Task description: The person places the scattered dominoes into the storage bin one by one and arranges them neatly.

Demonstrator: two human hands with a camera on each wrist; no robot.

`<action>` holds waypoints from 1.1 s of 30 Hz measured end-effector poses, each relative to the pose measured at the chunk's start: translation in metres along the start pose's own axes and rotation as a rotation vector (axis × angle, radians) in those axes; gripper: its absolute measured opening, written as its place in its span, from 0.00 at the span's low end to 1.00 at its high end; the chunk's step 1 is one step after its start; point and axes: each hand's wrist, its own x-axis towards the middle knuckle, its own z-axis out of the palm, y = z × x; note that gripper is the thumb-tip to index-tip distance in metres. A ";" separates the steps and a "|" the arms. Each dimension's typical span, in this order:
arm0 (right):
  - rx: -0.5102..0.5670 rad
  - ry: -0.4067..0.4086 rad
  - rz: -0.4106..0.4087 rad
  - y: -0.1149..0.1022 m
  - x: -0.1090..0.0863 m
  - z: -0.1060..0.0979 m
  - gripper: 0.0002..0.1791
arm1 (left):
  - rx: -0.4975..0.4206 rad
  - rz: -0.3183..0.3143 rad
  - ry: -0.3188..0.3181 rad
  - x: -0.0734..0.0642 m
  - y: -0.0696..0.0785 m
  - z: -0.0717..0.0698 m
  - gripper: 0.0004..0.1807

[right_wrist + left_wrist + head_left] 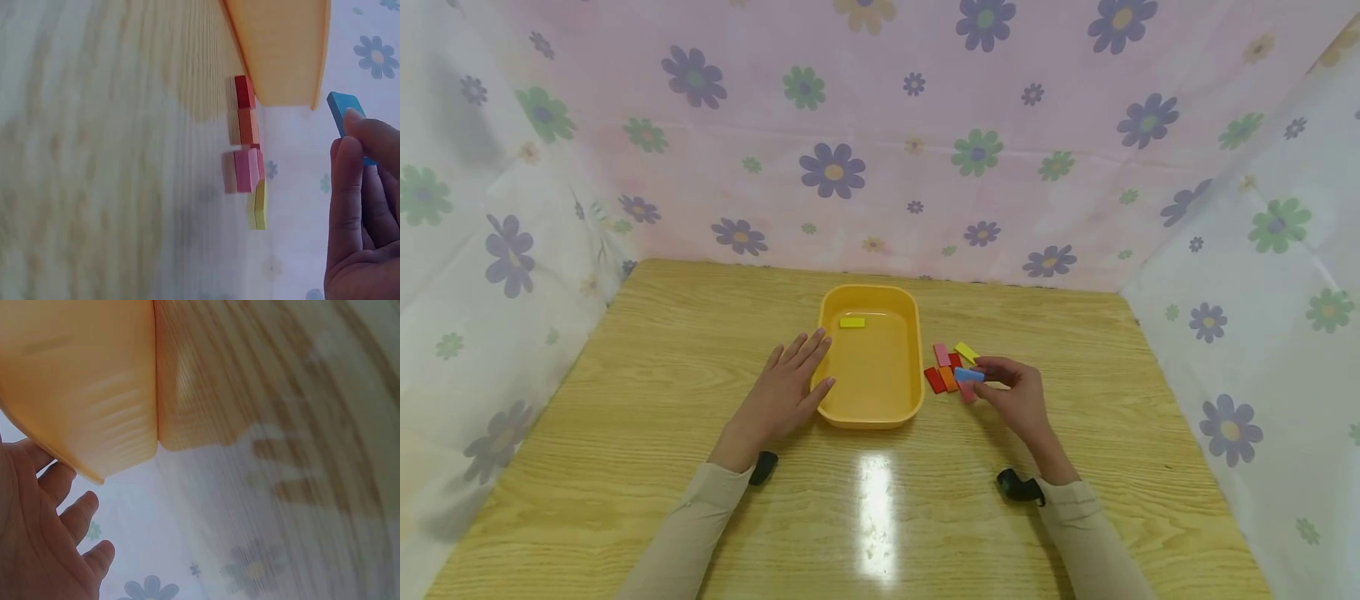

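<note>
A yellow plastic tray [871, 417] stands mid-table with one yellow block [852, 322] lying inside near its far end. My left hand [782, 387] rests on the tray's left rim, fingers extended; the left wrist view shows its fingertips at the rim. Between thumb and fingers, my right hand [1018, 396] pinches a blue block [345, 109], raised above a small group of blocks right of the tray. That group holds red [935, 380], orange [948, 379], pink [942, 355] and yellow [967, 351] flat blocks, lying close together on the table.
The wooden table [647, 375] reaches back to a flowered cloth [880, 208] that hangs behind and at both sides. A black wrist device [1019, 486] sits at the right sleeve, another [763, 468] at the left.
</note>
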 end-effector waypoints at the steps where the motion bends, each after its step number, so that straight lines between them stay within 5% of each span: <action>1: 0.019 0.003 0.012 0.000 -0.001 0.001 0.19 | -0.002 0.000 0.000 0.000 0.000 0.000 0.37; 19: 0.283 0.022 0.114 -0.003 -0.012 0.027 0.19 | 0.006 0.003 0.008 0.001 -0.001 0.002 0.37; 33: 0.335 0.030 0.141 -0.019 -0.017 0.045 0.19 | 0.002 -0.002 0.001 0.000 -0.001 0.002 0.37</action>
